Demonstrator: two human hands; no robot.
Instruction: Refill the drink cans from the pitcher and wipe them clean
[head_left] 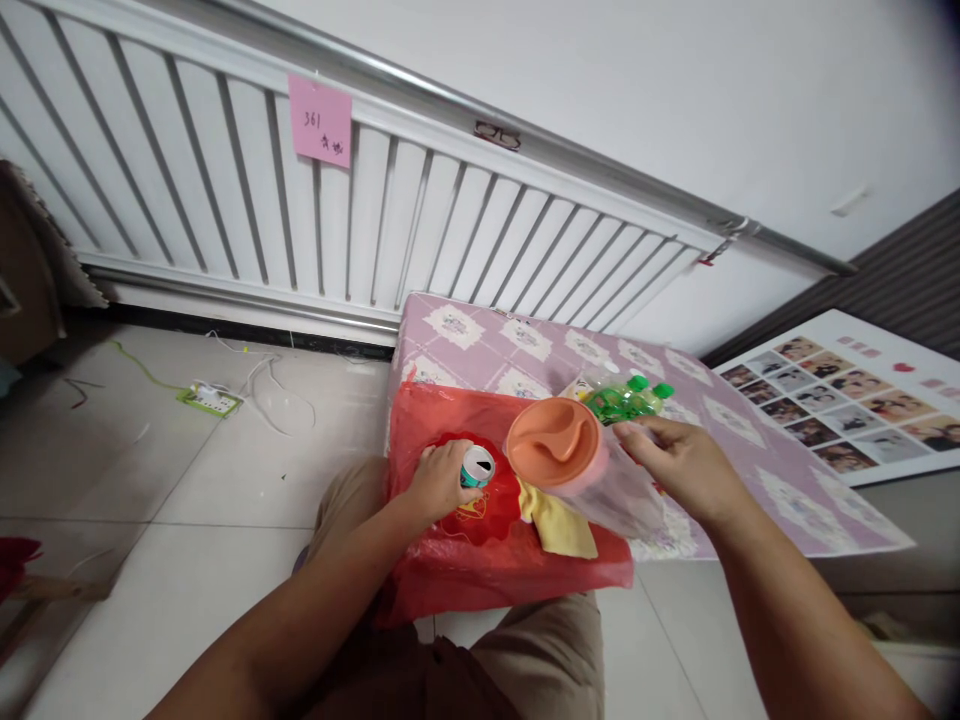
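Observation:
My left hand (442,480) is closed around a teal drink can (472,478), whose silver top shows a dark opening. The can is over a red scalloped plate (495,525) with a gold print. My right hand (679,465) grips a clear plastic pitcher (626,500) at its side, and the fingers are partly hidden. Its orange lid (555,440) faces up and leans left toward the can, so the pitcher is tilted. A yellow cloth (562,525) lies below the pitcher, over the right side of the plate. Under these is a red plastic sheet (427,590).
A purple patterned cloth (742,480) covers the table. Green-capped plastic bottles (630,395) lie behind the pitcher. A white radiator (375,220) runs along the wall, and a photo board (862,390) leans at right. A power strip (211,398) with cables is on the floor.

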